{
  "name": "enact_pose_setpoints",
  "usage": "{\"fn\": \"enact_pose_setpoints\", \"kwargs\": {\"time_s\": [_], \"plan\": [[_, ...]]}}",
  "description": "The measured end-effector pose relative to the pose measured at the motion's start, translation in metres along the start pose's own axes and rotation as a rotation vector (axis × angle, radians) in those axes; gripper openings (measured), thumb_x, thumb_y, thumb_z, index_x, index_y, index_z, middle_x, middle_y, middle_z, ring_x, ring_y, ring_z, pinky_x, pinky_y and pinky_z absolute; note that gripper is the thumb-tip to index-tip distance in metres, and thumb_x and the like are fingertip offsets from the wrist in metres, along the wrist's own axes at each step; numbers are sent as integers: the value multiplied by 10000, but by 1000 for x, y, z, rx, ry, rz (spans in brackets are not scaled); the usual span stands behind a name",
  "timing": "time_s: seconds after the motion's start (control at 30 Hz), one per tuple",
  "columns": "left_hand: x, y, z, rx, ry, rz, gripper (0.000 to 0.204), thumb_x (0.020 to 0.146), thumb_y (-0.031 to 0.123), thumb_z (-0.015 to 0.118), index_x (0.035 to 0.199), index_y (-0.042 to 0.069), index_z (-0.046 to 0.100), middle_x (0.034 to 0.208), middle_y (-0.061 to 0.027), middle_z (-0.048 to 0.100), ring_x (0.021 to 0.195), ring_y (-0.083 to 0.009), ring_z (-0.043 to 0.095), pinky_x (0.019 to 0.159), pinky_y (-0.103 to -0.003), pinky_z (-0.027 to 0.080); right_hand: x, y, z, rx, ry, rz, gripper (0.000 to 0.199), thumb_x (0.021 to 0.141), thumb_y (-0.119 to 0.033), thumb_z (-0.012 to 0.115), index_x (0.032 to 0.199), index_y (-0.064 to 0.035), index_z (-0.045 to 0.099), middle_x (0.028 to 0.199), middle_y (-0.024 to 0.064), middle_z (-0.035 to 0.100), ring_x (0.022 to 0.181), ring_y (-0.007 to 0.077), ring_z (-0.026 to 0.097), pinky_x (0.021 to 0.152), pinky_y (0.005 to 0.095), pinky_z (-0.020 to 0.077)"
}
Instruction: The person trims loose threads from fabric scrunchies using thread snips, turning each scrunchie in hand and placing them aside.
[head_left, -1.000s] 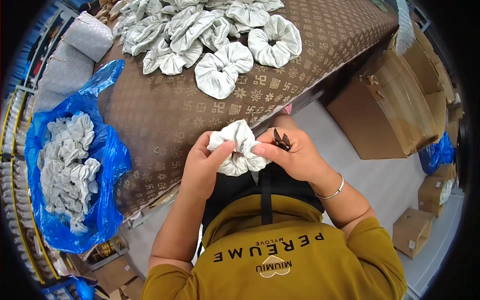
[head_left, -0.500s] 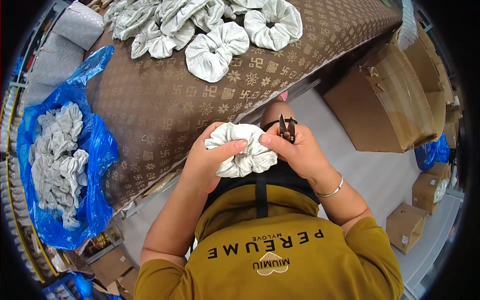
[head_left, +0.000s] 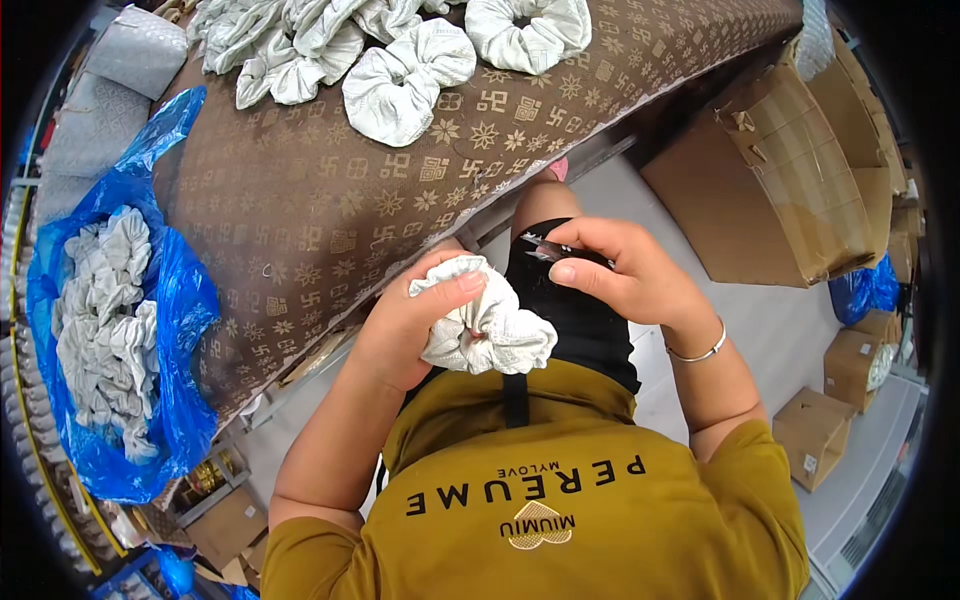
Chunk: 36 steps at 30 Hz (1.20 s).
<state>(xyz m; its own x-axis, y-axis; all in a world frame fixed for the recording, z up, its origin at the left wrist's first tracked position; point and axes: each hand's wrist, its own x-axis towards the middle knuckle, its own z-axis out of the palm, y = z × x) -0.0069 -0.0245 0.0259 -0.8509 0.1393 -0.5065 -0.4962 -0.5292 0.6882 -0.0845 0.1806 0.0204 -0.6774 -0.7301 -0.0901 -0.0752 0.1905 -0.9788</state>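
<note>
My left hand (head_left: 412,325) is closed on a whitish fabric scrunchie (head_left: 505,330), thumb on top, over my lap. To its right, my right hand (head_left: 630,270) grips small black thread snips (head_left: 560,252), whose blades point left toward the scrunchie without touching it. Farther off, several more scrunchies (head_left: 410,80) lie heaped on the patterned brown table cover (head_left: 330,195). At the left, a blue plastic bag (head_left: 190,340) stands open, filled with crumpled whitish scrunchies (head_left: 105,330).
Large cardboard boxes (head_left: 740,200) stand on the floor at the right, with a smaller carton (head_left: 812,435) nearer me. A blue bag (head_left: 865,295) sits beside them. Grey-white wrapped bundles (head_left: 100,130) are stacked at the table's far left.
My right hand has let go of the scrunchie and moved right, swinging the snips from pointing up to pointing left. The scrunchie stays in my left hand, now tilted.
</note>
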Motion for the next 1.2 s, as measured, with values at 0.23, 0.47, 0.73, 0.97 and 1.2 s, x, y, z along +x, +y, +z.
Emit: {"fn": "enact_pose_setpoints", "kwargs": {"time_s": [0.23, 0.47, 0.73, 0.97, 1.2], "plan": [[1, -2, 1, 16, -68, -47, 240, 743, 168, 585, 900, 1, 513, 772, -66, 559, 680, -125, 547, 608, -245, 442, 4, 14, 11, 22, 64, -276, 210, 742, -82, 620, 907, 38, 567, 734, 73, 578, 664, 128, 523, 613, 241, 414], [-2, -1, 4, 33, -89, -98, 257, 733, 172, 603, 913, 8, 521, 790, -62, 568, 692, -123, 552, 621, -246, 445, 6, 6, 10, 21, -55, -240, 195, 731, -88, 627, 876, 34, 582, 662, 76, 539, 586, 142, 484, 528, 253, 371], [-2, -2, 4, 50, -90, -112, 267, 728, 169, 608, 921, 4, 525, 790, -64, 572, 688, -124, 556, 627, -244, 448, 5, 7, 13, 74, -53, -228, 176, 733, -90, 627, 852, 33, 584, 640, 66, 530, 571, 136, 478, 515, 251, 368], [-1, -3, 6, 37, -75, -109, 264, 730, 163, 606, 924, 2, 525, 790, -63, 573, 695, -124, 559, 629, -246, 450, 3, 11, 10, 109, 35, -239, 144, 727, -71, 628, 818, 30, 581, 647, 62, 544, 580, 133, 490, 522, 243, 376], [-1, -6, 3, 98, -17, -50, 230, 731, 134, 612, 905, 10, 527, 791, -46, 569, 699, -109, 548, 639, -237, 441, 2, 5, 9, 89, 156, -74, 167, 724, -68, 626, 850, 28, 575, 689, 16, 561, 624, 72, 476, 544, 233, 374]]}}
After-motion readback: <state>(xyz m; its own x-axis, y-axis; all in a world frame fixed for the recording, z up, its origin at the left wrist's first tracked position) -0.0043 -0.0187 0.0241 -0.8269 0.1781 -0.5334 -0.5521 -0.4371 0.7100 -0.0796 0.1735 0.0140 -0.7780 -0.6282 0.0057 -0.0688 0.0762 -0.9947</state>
